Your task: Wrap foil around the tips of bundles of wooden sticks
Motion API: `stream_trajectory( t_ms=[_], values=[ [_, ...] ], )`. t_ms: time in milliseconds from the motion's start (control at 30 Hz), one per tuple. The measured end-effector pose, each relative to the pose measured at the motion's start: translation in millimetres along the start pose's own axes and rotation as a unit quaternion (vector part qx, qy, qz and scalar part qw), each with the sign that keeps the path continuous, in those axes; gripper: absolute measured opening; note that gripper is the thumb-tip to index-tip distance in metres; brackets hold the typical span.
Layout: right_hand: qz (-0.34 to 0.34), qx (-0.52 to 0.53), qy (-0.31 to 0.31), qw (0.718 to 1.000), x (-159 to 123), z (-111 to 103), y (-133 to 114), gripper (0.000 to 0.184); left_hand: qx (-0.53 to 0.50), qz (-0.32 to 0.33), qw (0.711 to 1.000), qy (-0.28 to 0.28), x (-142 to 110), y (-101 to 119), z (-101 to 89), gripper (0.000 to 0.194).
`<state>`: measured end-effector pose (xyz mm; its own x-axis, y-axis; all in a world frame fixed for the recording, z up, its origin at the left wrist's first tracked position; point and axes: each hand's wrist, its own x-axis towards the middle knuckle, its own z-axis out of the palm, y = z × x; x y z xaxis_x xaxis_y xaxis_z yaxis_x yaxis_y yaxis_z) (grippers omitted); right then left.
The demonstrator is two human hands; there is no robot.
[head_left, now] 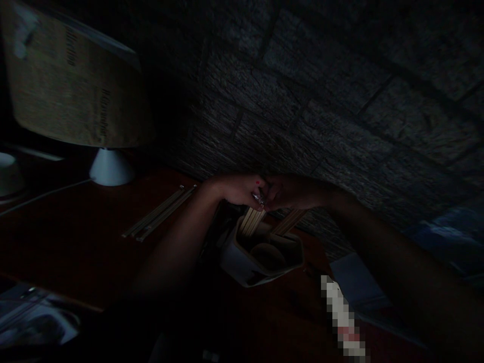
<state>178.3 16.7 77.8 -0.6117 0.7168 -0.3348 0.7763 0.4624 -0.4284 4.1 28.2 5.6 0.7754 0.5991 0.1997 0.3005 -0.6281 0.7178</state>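
Observation:
My left hand point(240, 189) and my right hand point(297, 192) meet above a pale, many-sided container point(242, 267). Both are closed, with fingers pinched together around a small shiny, crinkled wrapping point(259, 198). Directly beneath it, a bundle of thin light wooden sticks point(252, 222) leans in the container; its top is hidden by the fingers. Darker wooden sticks point(289, 222) stand at the container's far right, below my right hand. A rounded brown thing point(267, 255) sits inside too, its kind unclear in the dim light.
Several long thin sticks point(159, 214) with shiny ends lie on the dark wooden table point(68, 247). A lamp point(111, 169) with a printed burlap-like shade stands at left, near a white cup point(7, 174). Behind rises a brick-patterned wall point(302, 101). A pixelated pale strip point(342, 317) lies at lower right.

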Motion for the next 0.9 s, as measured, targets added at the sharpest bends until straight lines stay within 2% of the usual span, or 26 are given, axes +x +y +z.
stream_trajectory(
  t_ms=[133,367,633,900],
  values=[
    [0.005,0.04,0.012,0.999,1,2,2,0.047,-0.014,-0.001,1.0,-0.001,-1,0,-0.6,0.025],
    [0.01,0.011,0.024,1.0,0,0,5,0.042,-0.021,0.003,1.0,-0.004,1,-1,0.8,0.028],
    [0.027,0.031,0.012,0.999,0,1,3,0.039,-0.029,0.023,0.999,0.002,1,-3,-0.6,0.026],
    [0.038,0.01,0.0,0.999,-1,-1,-1,0.044,-0.042,-0.049,0.998,0.024,-9,0,-6.6,0.035]
  ],
)
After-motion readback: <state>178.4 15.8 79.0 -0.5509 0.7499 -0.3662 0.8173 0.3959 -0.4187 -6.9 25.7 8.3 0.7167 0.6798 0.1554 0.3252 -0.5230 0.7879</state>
